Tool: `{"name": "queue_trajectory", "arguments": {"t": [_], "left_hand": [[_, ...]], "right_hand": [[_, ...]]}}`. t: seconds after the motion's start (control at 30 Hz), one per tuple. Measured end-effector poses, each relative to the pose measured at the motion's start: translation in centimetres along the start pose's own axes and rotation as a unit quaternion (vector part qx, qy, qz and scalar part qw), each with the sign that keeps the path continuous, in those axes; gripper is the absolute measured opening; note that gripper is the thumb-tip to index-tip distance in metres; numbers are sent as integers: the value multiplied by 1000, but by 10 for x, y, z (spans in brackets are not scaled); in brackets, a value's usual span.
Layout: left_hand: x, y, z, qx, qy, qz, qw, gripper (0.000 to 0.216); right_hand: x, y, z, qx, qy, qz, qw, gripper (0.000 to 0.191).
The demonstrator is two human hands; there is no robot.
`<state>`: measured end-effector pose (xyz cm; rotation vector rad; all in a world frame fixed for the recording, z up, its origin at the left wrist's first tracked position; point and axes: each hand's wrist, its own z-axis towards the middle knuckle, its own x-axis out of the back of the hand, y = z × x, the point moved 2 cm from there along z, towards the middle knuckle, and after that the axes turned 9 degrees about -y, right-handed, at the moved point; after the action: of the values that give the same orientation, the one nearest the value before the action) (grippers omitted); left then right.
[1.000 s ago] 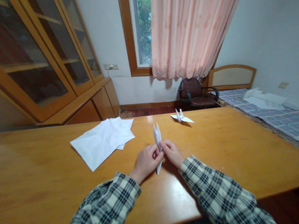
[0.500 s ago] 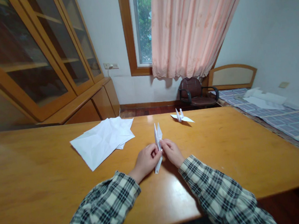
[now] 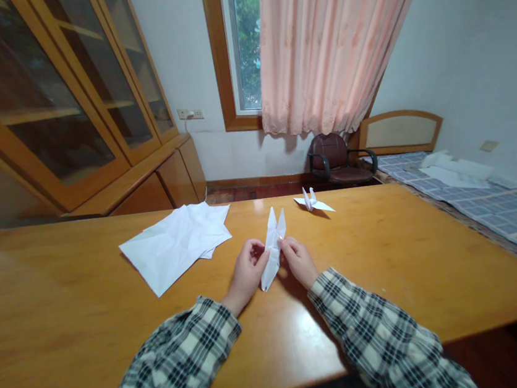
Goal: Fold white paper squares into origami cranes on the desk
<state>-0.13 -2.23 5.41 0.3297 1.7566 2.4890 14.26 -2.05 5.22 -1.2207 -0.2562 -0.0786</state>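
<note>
I hold a narrow, half-folded white paper figure (image 3: 271,248) above the wooden table (image 3: 67,315), its two pointed tips up and tilted right. My left hand (image 3: 248,274) pinches its left side with curled fingers. My right hand (image 3: 298,261) pinches its right side near the upper part. Both sleeves are plaid.
A loose stack of creased white sheets (image 3: 175,244) lies on the table to the left. A finished white paper crane (image 3: 313,202) stands near the table's far edge. Beyond are a wooden glass-door cabinet (image 3: 58,117), a dark chair (image 3: 336,159), a pink curtain and a bed (image 3: 487,193) at right.
The paper figure has tilted to the right and its tips have spread a little. My hands have risen slightly and moved a bit apart, still pinching it.
</note>
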Motion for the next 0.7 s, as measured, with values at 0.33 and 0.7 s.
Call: {"name": "queue_trajectory", "arguments": {"t": [0.33,0.7], "left_hand": [[0,5,2,99,16,-123,987,31],[0,-14,3,134,-35,-187,973,28]], "right_hand": [[1,4,0,-26,2,38,999,45],[-2,-2,-1,-40,-11,82,996,46]]}}
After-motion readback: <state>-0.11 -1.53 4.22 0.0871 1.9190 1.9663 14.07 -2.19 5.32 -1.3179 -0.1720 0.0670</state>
